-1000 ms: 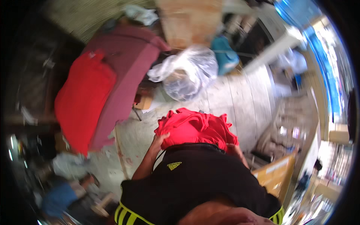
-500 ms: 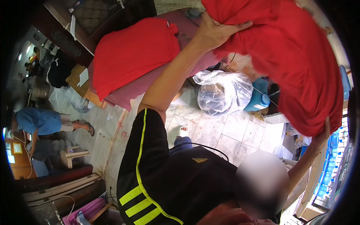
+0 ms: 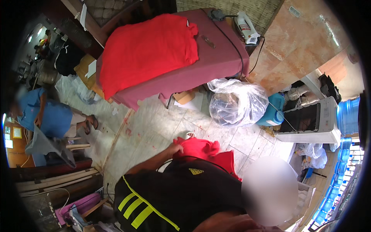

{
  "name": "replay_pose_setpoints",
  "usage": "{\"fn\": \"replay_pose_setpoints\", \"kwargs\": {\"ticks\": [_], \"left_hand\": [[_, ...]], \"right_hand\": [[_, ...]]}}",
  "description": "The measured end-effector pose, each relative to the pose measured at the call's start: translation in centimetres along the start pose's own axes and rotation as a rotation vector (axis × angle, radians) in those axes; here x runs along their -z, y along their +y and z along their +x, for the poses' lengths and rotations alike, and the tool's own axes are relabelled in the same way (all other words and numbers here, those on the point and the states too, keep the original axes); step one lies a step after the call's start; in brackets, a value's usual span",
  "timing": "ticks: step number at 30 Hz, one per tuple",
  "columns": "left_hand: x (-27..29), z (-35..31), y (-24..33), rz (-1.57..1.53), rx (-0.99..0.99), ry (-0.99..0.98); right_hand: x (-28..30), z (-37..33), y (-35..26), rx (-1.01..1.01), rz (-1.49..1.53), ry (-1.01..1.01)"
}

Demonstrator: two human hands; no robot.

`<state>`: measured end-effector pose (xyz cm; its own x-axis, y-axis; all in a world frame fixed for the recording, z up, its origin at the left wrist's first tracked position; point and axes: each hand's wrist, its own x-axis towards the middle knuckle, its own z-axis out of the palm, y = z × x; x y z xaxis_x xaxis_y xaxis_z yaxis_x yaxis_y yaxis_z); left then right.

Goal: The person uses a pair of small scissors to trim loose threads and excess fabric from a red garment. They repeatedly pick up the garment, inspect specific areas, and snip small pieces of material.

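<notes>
Low in front of my black shirt hangs a bunched red garment [image 3: 201,149], with my left hand [image 3: 176,150] closed on its upper left edge. Its lower part is hidden behind my shirt. My right hand is out of sight. Farther ahead, a second red garment [image 3: 150,54] lies spread on a table covered in mauve cloth [image 3: 224,58], apart from my hand. A small label shows at that garment's right end. Beyond the table's far right corner stands a white and grey clothes iron [image 3: 246,26] with a dark cord.
Below the table a clear plastic bag [image 3: 237,104] and a blue jug [image 3: 275,110] stand on the marble floor. A white appliance [image 3: 309,120] is at the right. On the left, a person in blue [image 3: 48,112] handles a translucent plastic bag [image 3: 50,147].
The red garment, raised and spread between both my hands at the upper right, has come down against my body. My right hand has left view. The person at left has shifted slightly.
</notes>
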<state>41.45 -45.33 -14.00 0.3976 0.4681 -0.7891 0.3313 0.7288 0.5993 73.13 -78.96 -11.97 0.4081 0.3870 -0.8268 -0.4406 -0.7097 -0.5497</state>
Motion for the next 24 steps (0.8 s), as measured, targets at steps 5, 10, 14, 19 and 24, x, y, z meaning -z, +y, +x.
{"fn": "replay_pose_setpoints", "kwargs": {"ticks": [5, 10, 14, 19, 24], "left_hand": [[-0.9, -1.7, 5.1, -0.06, -0.135, -0.019], [-2.4, -4.9, 12.0, -0.246, -0.343, 0.013], [-3.2, -17.0, 21.5, -0.342, -0.799, -0.146], [-0.6, -24.7, 24.3, -0.59, -0.934, -0.406], [-1.2, -23.7, 22.7, -0.654, -0.951, -0.332]], "right_hand": [[-2.2, -1.4, -4.0, 0.144, 0.238, -0.027], [-1.7, -0.7, -17.0, 0.497, 0.318, -0.364], [3.9, -7.8, -25.5, 0.713, 0.221, -0.107], [10.2, -8.8, -28.1, 0.894, 0.609, -0.398], [1.3, 4.3, -23.9, 0.521, 0.227, -0.108]]}}
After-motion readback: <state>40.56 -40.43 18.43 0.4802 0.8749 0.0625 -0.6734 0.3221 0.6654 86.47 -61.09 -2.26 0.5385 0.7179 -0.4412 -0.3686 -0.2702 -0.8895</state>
